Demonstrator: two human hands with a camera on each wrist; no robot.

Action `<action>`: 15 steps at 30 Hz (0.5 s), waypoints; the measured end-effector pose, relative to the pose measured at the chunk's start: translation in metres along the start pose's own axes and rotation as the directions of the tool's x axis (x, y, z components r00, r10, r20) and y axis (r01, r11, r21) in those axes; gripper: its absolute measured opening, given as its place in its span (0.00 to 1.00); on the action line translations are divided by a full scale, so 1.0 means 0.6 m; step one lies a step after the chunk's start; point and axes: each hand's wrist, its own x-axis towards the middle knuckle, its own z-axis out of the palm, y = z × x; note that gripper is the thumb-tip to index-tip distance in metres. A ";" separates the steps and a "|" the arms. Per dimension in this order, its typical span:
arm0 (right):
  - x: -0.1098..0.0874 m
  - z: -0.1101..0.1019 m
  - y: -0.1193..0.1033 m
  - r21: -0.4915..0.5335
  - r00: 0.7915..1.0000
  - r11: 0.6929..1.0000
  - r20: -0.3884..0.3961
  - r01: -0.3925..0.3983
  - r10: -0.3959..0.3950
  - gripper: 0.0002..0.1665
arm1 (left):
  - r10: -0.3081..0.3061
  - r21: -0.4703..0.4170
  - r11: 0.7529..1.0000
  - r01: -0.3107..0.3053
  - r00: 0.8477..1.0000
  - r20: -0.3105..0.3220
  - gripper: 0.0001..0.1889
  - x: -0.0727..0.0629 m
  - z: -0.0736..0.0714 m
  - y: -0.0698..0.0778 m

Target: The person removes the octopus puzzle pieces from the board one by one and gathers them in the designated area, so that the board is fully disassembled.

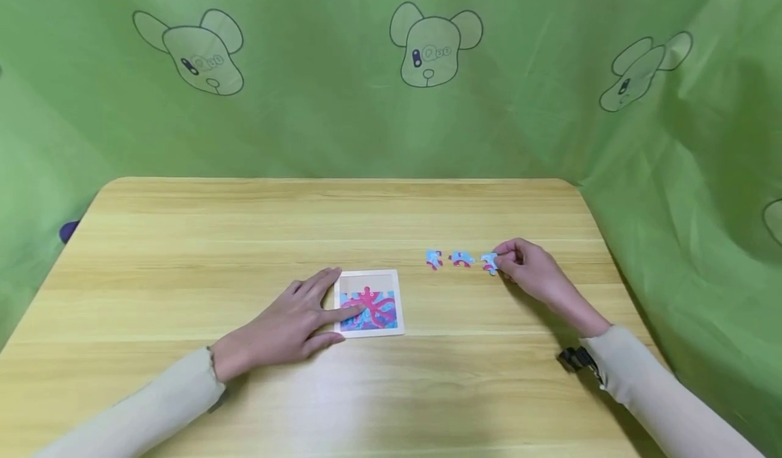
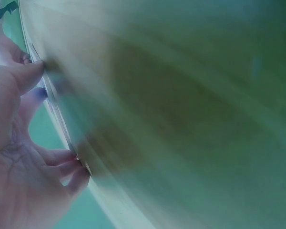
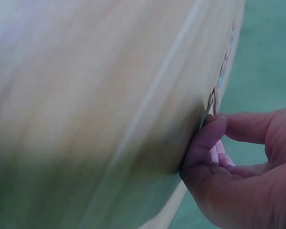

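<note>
A small jigsaw puzzle in a white frame (image 1: pixel 400 309) lies on the table, its lower part filled with a pink octopus on blue, its upper strip bare. My left hand (image 1: pixel 293 319) rests at the frame's left side, fingers spread, the index finger lying across the picture. In the left wrist view, that hand's fingertips (image 2: pixel 81 176) stand along the frame's edge. To the right, my right hand (image 1: pixel 531 271) pinches a blue and pink puzzle piece (image 1: pixel 489 261) between thumb and index finger. The right wrist view shows that piece (image 3: pixel 213 98) tilted up at the fingertips.
Two more loose pieces, one puzzle piece (image 1: pixel 434 259) and another puzzle piece (image 1: pixel 461 259), lie in a row left of the right hand. The wooden table (image 1: pixel 244 220) has rounded far corners. A green curtain (image 1: pixel 330 105) with mouse-head outlines hangs behind and at the sides.
</note>
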 end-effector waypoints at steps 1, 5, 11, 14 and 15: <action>0.000 0.001 0.000 -0.001 1.000 1.000 -0.005 -0.003 0.003 0.18 | -0.001 0.000 1.000 0.001 1.000 0.000 0.26 0.000 0.000 0.000; -0.003 0.003 0.001 0.005 1.000 1.000 -0.018 -0.014 0.014 0.17 | -0.001 -0.001 1.000 0.001 1.000 0.001 0.26 -0.001 -0.001 0.000; -0.003 0.005 0.000 0.002 0.999 1.000 -0.029 -0.026 0.026 0.16 | -0.003 -0.002 1.000 0.003 1.000 0.000 0.26 -0.001 0.000 0.001; -0.004 0.005 -0.001 -0.001 0.999 0.999 -0.032 -0.036 0.036 0.17 | -0.001 0.001 1.000 0.001 1.000 -0.003 0.27 0.000 0.000 0.001; -0.004 0.004 -0.001 0.000 0.999 0.999 -0.032 -0.041 0.041 0.17 | 0.001 0.004 1.000 -0.001 1.000 -0.005 0.27 0.000 0.000 0.001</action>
